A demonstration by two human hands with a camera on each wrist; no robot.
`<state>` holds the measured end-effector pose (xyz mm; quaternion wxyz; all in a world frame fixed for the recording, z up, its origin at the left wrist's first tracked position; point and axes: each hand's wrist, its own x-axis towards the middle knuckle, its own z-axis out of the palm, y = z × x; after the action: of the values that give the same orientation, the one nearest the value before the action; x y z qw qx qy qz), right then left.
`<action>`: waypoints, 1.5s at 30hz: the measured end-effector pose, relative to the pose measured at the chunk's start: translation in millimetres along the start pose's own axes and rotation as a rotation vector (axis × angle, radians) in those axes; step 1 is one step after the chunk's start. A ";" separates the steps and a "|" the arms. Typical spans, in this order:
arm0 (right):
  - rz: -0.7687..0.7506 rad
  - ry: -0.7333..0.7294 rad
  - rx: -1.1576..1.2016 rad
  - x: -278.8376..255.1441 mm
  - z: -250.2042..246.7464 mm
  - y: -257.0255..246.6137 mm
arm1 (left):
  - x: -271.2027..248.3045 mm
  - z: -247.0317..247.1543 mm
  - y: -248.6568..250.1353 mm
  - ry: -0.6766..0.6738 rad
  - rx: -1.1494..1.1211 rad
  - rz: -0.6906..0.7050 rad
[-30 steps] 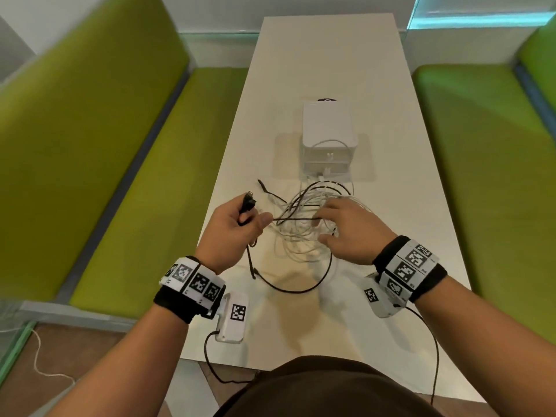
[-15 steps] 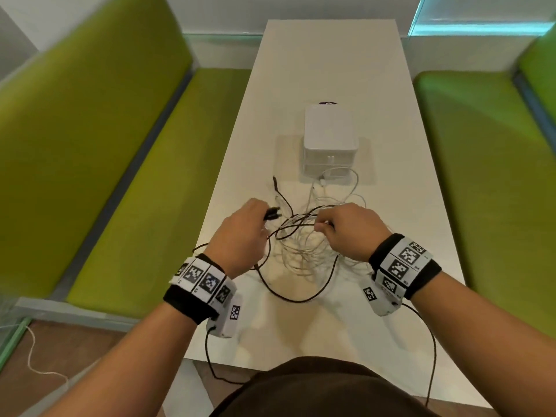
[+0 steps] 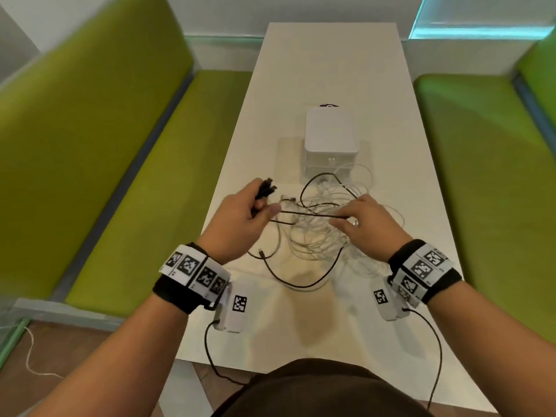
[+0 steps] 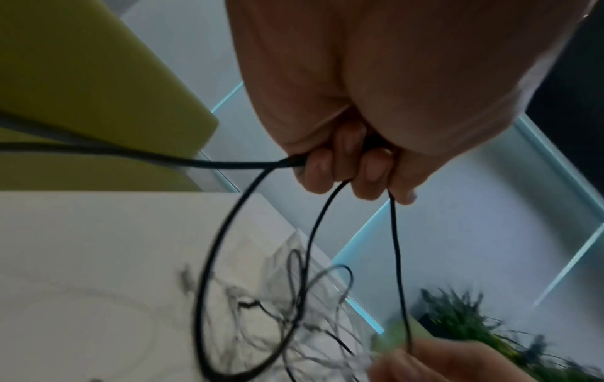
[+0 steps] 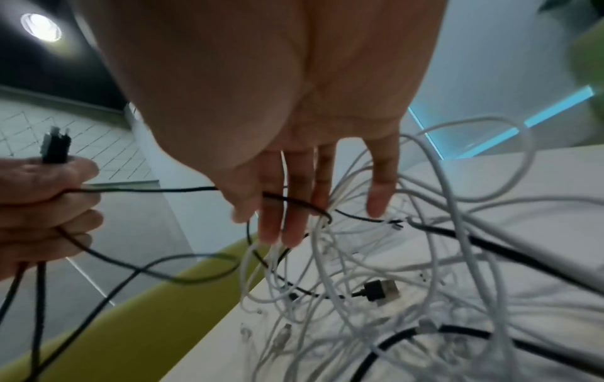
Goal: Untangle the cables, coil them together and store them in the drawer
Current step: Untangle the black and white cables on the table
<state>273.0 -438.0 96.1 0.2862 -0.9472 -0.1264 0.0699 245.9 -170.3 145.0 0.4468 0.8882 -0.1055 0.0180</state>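
Head view: left hand [image 3: 240, 218] is fisted on the black cable [image 3: 304, 285] plugs, right hand [image 3: 365, 224] pinches a strand over the white cables [image 3: 319, 242] piled on the table [image 3: 331, 70], drawer box [image 3: 331, 139] just behind.

Left wrist: fingers [image 4: 376, 168] curled round the limp, light black loops.

Right wrist: fingers [image 5: 294, 206] mostly straight, thumb pinning the strand. I'd grab by the plugs. The table edge is close on the left, with plenty of room further up.

The person is wearing a black wristband [image 3: 180, 291] on the left forearm, wrapped with a white strip of square black-and-white markers. A white camera block [image 3: 234, 311] bearing one such marker is hanging at its 4 o'clock side, trailing a thin black lead [image 3: 210, 356]. The right forearm is carrying a matching band [image 3: 427, 269], block [image 3: 388, 302] and lead [image 3: 436, 350]. Both forearms are showing bare, and a dark brown garment [image 3: 316, 389] is covering the torso.
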 end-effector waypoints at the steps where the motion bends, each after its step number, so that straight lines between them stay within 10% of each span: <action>1: 0.007 0.006 0.050 -2.0 -4.4 -1.1 | 3.0 -4.8 -8.0 0.005 0.055 -0.045; 8: -0.098 -0.077 0.211 -2.7 14.8 -14.1 | 3.1 11.4 -27.0 -0.172 0.680 -0.209; 15: -0.228 0.022 0.091 3.1 22.6 -28.3 | 0.6 53.1 10.8 -0.271 0.311 -0.074; 30: -0.006 -0.015 -0.270 12.3 5.5 -36.6 | -5.0 8.5 -3.2 0.206 0.023 0.178; 45: -0.010 -0.004 -0.134 9.1 4.9 -20.1 | -9.7 -5.9 -55.8 0.178 0.064 -0.168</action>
<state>276.7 -416.7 102.8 0.2225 -0.9634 -0.1359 0.0620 248.2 -131.7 103.2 0.4256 0.9027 0.0098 0.0624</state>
